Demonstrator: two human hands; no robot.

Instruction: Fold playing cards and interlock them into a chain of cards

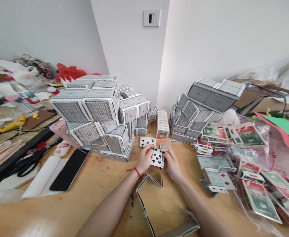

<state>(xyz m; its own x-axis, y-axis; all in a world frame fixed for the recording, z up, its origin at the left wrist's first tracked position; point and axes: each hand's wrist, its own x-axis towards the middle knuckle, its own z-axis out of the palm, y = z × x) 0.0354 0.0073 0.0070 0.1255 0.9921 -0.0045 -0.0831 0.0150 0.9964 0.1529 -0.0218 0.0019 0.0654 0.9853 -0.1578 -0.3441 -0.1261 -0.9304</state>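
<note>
Between my two hands is a playing card (157, 159), a black seven with its face up. My left hand (145, 158), with a red string on its wrist, pinches the card's left edge. My right hand (172, 162) grips its right side, with the fingers closed. Just beyond lies a black five card (146, 141), face up on the table. Below my hands stands a zigzag strip of folded cards (144, 200) on edge, partly behind my right forearm. Straight ahead is a row of card boxes (162, 122).
Tall stacks of card-covered blocks rise at left (95, 108) and right (198, 108). On the left lie a black phone (69, 169), scissors (31, 161) and a yellow glue gun (13, 123). Red-green card boxes (260, 199) and loose plastic crowd the right.
</note>
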